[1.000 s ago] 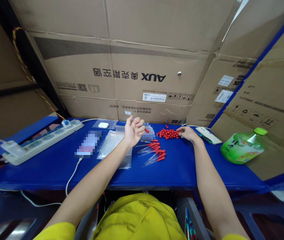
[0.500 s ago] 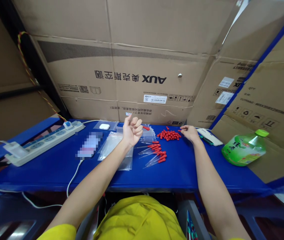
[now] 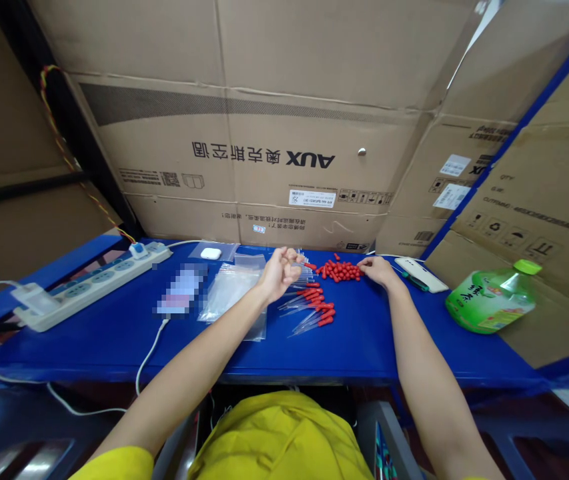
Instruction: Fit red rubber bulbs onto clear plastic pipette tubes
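Observation:
My left hand [image 3: 281, 270] hovers low over the blue table [image 3: 364, 340], fingers pinched on a thin clear dropper whose red bulb [image 3: 309, 266] pokes out to the right. Just right of it lies a pile of loose red rubber bulbs [image 3: 339, 270]. My right hand [image 3: 377, 269] rests at the pile's right edge, fingertips drawn together on a bulb. Several finished droppers with red bulbs [image 3: 313, 308] lie in front of the pile. A stack of clear tubes [image 3: 303, 275] sits beside my left hand.
Clear plastic bags [image 3: 231, 293] and a phone on a cable [image 3: 181, 288] lie to the left, with a white power strip [image 3: 89, 285] and an earbud case [image 3: 209, 253]. A white device [image 3: 420, 273] and a green bottle [image 3: 489, 297] lie right. Cardboard boxes [image 3: 284, 160] wall the back.
My left hand has dropped from a raised position and moved right, toward the tubes. My right hand has stayed at the edge of the bulb pile.

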Demonstrator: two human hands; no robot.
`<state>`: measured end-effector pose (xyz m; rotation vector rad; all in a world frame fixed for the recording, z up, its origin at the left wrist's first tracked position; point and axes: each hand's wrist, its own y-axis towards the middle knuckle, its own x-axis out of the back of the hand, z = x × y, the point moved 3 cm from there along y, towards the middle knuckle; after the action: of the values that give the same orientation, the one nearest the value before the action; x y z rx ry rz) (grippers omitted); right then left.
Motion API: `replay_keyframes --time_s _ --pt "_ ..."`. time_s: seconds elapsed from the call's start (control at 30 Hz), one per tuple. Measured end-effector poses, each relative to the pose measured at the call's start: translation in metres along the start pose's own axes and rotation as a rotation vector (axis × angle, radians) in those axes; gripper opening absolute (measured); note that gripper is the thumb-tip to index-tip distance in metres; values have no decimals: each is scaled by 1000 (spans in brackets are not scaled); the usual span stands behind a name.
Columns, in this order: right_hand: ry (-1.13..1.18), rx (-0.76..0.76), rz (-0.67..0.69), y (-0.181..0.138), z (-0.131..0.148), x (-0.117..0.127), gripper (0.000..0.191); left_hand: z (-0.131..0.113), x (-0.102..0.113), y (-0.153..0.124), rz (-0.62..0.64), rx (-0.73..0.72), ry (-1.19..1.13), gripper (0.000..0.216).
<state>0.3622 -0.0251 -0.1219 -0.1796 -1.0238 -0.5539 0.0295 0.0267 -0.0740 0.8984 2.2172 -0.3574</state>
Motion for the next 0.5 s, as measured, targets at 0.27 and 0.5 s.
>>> replay_keyframes --time_s 0.27,0.5 --pt "-15 -7 12 0 0 -1 24 28 8 3 4 97 504 40" --pt "-1 -16 15 2 -1 -2 24 17 6 6 206 -234 1135 41"
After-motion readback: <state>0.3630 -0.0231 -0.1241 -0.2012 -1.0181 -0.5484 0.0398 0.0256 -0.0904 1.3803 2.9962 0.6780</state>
